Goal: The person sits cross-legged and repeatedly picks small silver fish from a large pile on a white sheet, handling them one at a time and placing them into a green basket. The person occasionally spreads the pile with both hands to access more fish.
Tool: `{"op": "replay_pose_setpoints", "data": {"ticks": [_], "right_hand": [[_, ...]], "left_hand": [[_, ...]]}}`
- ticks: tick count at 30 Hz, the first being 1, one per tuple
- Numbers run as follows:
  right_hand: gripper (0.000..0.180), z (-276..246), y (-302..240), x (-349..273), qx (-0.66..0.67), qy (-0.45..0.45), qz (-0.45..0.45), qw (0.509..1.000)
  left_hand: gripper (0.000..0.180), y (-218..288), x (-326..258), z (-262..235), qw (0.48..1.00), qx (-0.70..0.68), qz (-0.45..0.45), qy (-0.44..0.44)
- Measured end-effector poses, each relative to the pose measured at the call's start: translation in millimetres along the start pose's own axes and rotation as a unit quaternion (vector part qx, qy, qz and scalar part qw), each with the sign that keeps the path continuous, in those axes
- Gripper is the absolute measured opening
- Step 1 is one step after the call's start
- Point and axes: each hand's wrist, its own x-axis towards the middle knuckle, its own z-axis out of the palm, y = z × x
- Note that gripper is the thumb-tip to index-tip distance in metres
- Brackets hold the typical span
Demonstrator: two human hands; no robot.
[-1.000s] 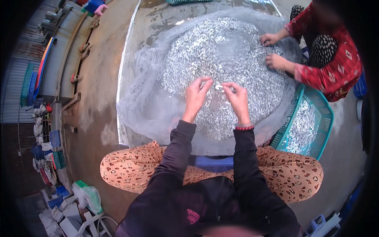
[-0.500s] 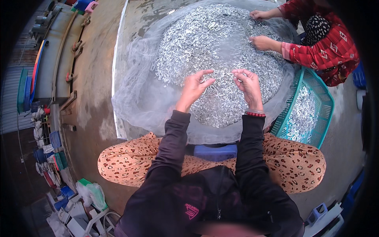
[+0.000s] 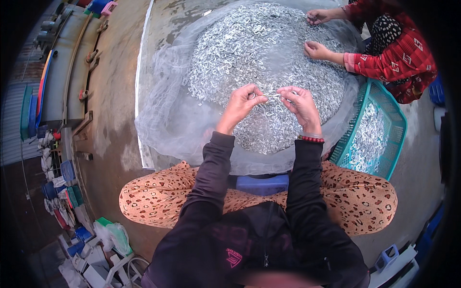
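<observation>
A thin, pale, shiny strip (image 3: 272,95) sits between the two hands, near the middle of the frame, and its long way seems to run left to right. The bare right hand (image 3: 301,104) seems to pinch its right end, so that hand is nearer. The bare left hand (image 3: 241,104) has its finger and thumb curled just beside the other end (I cannot tell if they grip it). Below is a big heap of small silver-white curls (image 3: 254,57).

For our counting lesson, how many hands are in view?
4: the wearer's left hand and right hand over the heap; a co-worker's upper hand and lower hand at its upper right.
</observation>
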Motion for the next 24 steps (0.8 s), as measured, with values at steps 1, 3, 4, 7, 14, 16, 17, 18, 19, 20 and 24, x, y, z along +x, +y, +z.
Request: {"op": "replay_pose_setpoints", "data": {"ticks": [1,3,4,7,14,16,17,18,19,20,24], "right_hand": [[0.012,1.3,2.3,1.2,0.003,0.01,-0.007,1.0],[0.012,4.0,4.7,3.7,-0.01,0.022,-0.028,0.999],[0.012,5.8,5.2,4.3,-0.027,0.023,-0.041,0.999],[0.011,10.1,2.5,3.7,-0.072,0.026,-0.076,0.994],[0.013,15.8,4.0,2.8,-0.273,0.067,-0.155,0.947],[0.014,15.0,7.3,5.0,-0.359,0.093,-0.175,0.912],[0.014,13.4,7.6,6.2,-0.392,0.094,-0.226,0.887],[0.017,13.5,8.2,7.9,-0.358,0.104,-0.254,0.893],[0.018,12.6,7.6,8.5,-0.355,0.12,-0.197,0.906],[0.02,11.6,6.3,8.5,-0.345,0.13,-0.188,0.91],[0.021,6.7,-5.6,5.2,-0.35,0.102,-0.144,0.92]], "left_hand": [[0.017,0.5,0.1,1.9,0.998,0.051,0.038,0.021],[0.018,2.1,-0.5,4.7,0.988,0.111,0.087,0.06],[0.019,3.4,-1.4,7.6,0.985,0.12,0.098,0.079],[0.02,6.5,-4.2,13.2,0.98,0.116,0.114,0.114],[0.022,-7.1,-10.6,18.8,0.977,0.098,0.125,0.139],[0.021,-12.7,-10.2,19.4,0.978,0.09,0.11,0.151],[0.021,-14.2,-10.5,21.4,0.976,0.115,0.109,0.15],[0.02,-14.5,-10.7,24.3,0.967,0.141,0.121,0.174],[0.02,-14.3,-8.7,25.4,0.951,0.169,0.145,0.214],[0.019,-12.9,-9.0,27.9,0.957,0.139,0.15,0.208],[0.015,-8.3,-7.8,25.2,0.988,0.041,0.089,0.118]]}}
